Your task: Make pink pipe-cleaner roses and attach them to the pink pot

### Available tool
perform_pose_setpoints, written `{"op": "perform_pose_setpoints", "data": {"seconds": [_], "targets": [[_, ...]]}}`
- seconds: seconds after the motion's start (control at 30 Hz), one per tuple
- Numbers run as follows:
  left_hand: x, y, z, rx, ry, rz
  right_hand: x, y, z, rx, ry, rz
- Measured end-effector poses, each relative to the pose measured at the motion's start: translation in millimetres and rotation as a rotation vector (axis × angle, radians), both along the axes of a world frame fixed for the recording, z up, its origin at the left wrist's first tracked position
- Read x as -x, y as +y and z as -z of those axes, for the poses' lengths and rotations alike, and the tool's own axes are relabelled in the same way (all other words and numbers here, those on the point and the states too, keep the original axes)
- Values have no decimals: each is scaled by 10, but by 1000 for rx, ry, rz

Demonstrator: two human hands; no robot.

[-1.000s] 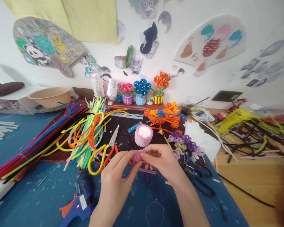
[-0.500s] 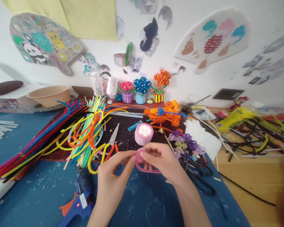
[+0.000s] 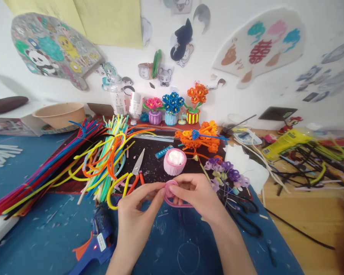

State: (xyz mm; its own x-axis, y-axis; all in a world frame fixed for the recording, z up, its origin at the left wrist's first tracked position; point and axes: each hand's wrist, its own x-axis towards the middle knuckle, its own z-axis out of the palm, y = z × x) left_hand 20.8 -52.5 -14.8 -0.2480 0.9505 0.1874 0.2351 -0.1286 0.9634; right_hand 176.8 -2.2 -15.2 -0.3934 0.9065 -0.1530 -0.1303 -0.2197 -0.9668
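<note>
Currently pinching the left edge of a pink coil [image 3: 167,192] between thumb and forefinger of the left hand [image 3: 132,214], and clasping its right part with thumb and bent fingers of the right hand [image 3: 197,194]. Holding it mid-scene above the blue tabletop [image 3: 166,248], on the near side of a pink pot [image 3: 173,168] with white filling [image 3: 177,157]. Showing also a pink strand [image 3: 179,205] in a curve below the coil, toward the right hand. Having scissors [image 3: 135,173] with yellow and orange handles left of the coil, and a blue glue gun [image 3: 99,242] with a lit red light [image 3: 95,247] nearer and farther left. Bordered on the right by purple flowers [image 3: 233,175], on the left by colourful stems [image 3: 104,187]. Facing three potted flower pieces [image 3: 172,103] at the far side.
</note>
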Motion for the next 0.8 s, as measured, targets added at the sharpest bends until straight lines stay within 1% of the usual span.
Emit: {"op": "perform_pose_setpoints", "data": {"seconds": [0.27,0.6,0.8], "targets": [[8,0,13,-24,39,7,43,-28,-38,7,-32,44],[11,7,36,0,6,14,55,-35,-68,15,-17,64],[-4,13,-13,48,-59,16,50,-43,-59,-5,-38,74]]}}
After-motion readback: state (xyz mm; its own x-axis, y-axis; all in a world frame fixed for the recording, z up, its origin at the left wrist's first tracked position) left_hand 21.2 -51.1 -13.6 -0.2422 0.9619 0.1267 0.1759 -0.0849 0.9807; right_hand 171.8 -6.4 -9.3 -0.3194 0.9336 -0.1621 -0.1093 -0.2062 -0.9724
